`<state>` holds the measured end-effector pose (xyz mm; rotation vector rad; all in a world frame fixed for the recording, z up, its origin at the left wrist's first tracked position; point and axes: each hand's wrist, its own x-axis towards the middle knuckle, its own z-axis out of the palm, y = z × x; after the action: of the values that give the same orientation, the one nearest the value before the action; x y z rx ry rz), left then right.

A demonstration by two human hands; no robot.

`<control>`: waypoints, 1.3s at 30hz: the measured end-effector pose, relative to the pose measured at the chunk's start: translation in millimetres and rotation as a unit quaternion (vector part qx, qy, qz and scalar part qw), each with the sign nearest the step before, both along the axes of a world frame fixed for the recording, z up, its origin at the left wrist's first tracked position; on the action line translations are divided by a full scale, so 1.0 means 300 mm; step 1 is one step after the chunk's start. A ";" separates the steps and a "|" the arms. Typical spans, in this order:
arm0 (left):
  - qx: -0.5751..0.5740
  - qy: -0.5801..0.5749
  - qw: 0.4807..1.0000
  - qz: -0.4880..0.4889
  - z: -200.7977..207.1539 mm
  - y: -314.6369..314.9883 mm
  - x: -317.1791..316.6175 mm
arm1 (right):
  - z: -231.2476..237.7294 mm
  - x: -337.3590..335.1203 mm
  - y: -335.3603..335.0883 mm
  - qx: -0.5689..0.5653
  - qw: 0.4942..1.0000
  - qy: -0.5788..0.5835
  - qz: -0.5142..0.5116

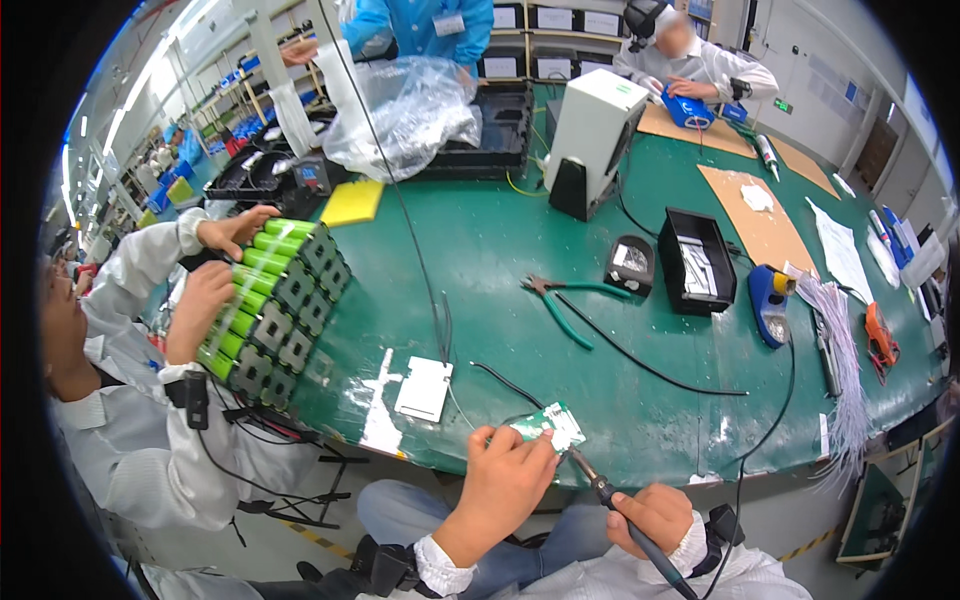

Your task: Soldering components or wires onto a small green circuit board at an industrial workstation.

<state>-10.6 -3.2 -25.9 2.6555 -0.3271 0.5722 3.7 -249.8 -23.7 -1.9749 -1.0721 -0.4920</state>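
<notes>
My left hand (pixel 505 485) pinches a small green circuit board (pixel 565 422) at the near edge of the green table (pixel 450 225). My fingers cover part of the board. In my right hand (pixel 658 515) is a soldering iron (pixel 603 488), its tip pointing at the board's near right edge; whether it touches cannot be made out. A black cable (pixel 503 385) runs up to the board's far side. Just left of the board lies a white flat plate (pixel 425 390), with thin dark wires coming down to it.
On the left a co-worker holds a green battery pack (pixel 265 310). Pliers (pixel 565 300), a black box of metal strips (pixel 697 262), a blue soldering stand (pixel 770 305) and white wires (pixel 835 380) lie right. Further back stands a grey-white machine (pixel 597 130); two people work beyond.
</notes>
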 end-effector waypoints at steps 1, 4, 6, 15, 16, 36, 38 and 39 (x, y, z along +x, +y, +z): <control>0.000 0.003 1.000 -0.002 -0.003 0.000 0.001 | -0.002 -0.002 0.003 0.000 1.000 0.004 -0.007; 0.006 -0.003 1.000 0.003 0.002 -0.001 0.004 | -0.001 -0.002 0.004 -0.003 1.000 -0.011 -0.009; -0.002 -0.005 1.000 -0.003 -0.004 0.002 0.012 | -0.002 0.001 0.003 -0.010 1.000 -0.007 -0.016; -0.003 -0.017 1.000 -0.007 0.000 -0.017 -0.001 | -0.008 -0.005 -0.010 0.001 1.000 -0.022 -0.005; -0.010 -0.018 1.000 -0.011 0.001 -0.020 -0.001 | -0.007 -0.009 -0.013 -0.003 1.000 -0.022 -0.004; -0.062 0.042 0.997 -0.024 0.013 0.006 0.010 | -0.005 0.022 0.011 0.004 1.000 -0.023 0.012; -0.057 0.050 0.997 -0.018 0.021 0.003 0.003 | -0.004 0.018 0.011 0.002 1.000 -0.024 0.010; -0.050 0.055 0.997 -0.012 0.022 0.003 0.001 | -0.002 0.015 0.013 0.003 1.000 -0.028 0.006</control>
<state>-10.2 -2.2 -19.2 2.5716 -0.2905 0.4224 8.3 -245.9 -24.2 -1.9595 -1.1148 -0.5458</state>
